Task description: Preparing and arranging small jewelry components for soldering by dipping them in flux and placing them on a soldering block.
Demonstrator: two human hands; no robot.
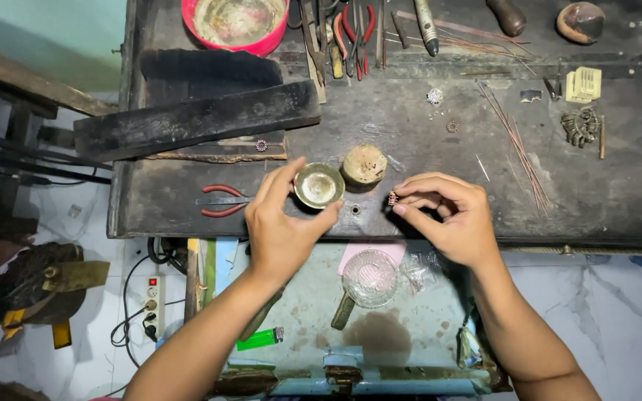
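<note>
Two hands work at the dark, scuffed bench (pixel 425 134): the left hand (pixel 284 223) cups a small round brass dish (pixel 319 185) between thumb and fingers, the right hand (pixel 447 215) pinches a tiny coppery ornament (pixel 392 198) just beside it; a steady dish and light pinch seem wise

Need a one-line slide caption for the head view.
Left hand grips small metal cup; right hand pinches tiny ornament over dark workbench.

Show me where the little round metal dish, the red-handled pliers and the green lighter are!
Little round metal dish (pixel 319 185), head view: on its shiny inside, held by the left hand (pixel 282 223).
Red-handled pliers (pixel 222 200), head view: between the two red handles.
Green lighter (pixel 258 340), head view: middle of its green body.
</note>
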